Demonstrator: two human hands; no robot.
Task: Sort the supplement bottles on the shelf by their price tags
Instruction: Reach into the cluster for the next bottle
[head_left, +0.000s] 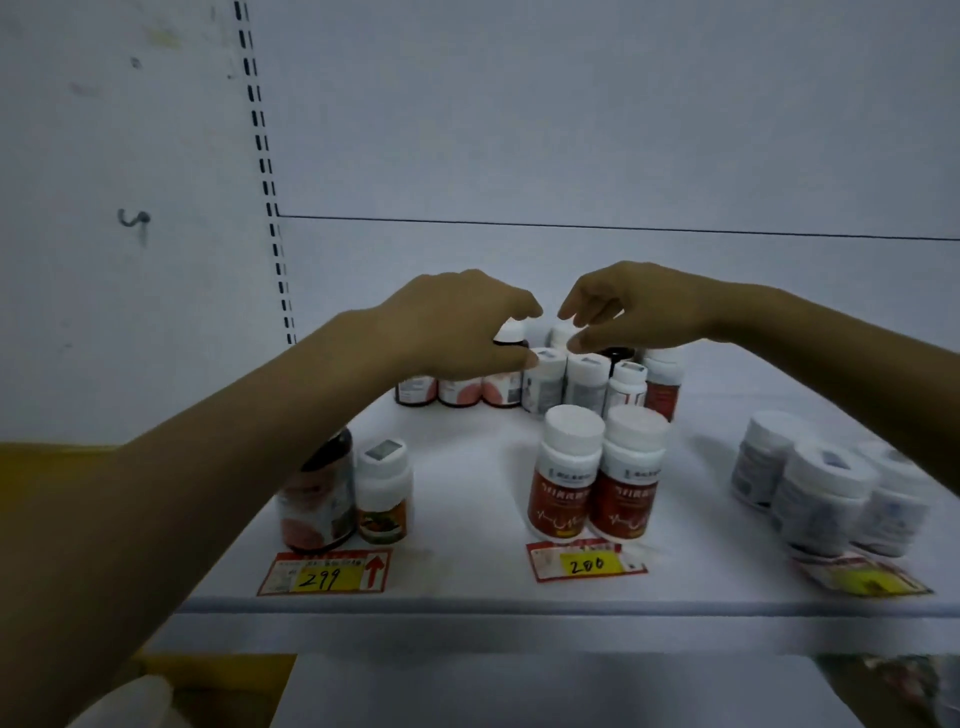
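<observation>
The left hand (457, 322) and right hand (636, 312) hover half-curled, contact unclear, over small white-capped plastic supplement bottles (587, 382) clustered near the white shelf (467, 467)'s back edge; they look light, rigid and easily toppled, best pinched round the cap.

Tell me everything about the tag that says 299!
The red-edged paper price tag lies flat near the front edge of the white shelf, on the left. Its yellow patch carries a handwritten 299, with a red up-arrow beside it; its small print is blurred. A dark bottle and a small white-capped bottle stand behind it.
</observation>
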